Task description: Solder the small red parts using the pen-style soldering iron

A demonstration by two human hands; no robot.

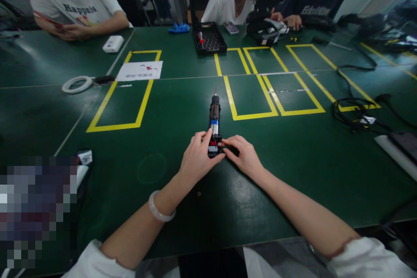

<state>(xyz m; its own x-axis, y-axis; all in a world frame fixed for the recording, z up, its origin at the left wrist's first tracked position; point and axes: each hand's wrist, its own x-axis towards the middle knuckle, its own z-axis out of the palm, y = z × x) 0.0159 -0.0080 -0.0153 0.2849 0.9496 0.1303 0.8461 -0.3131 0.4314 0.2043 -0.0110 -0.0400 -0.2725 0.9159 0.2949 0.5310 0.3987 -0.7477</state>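
Observation:
An electric screwdriver (215, 113) lies on the green table with its housing opened, its thin bit pointing away from me. A silver and blue motor shows in its middle, and red and grey parts show at its near end. My left hand (196, 154) is closed around that near end from the left, thumb and fingers on either side. From the right, the fingertips of my right hand (245, 155) pinch at a small red-orange part on the tool's side; exactly what lies between them is partly hidden.
Yellow tape rectangles (256, 117) mark the table. A printed paper (139, 71), a white tape roll (77, 84) and a black tray (209, 47) lie farther off. Coiled black cable (350, 115) is at right, a blurred-out object at left. Several people sit opposite.

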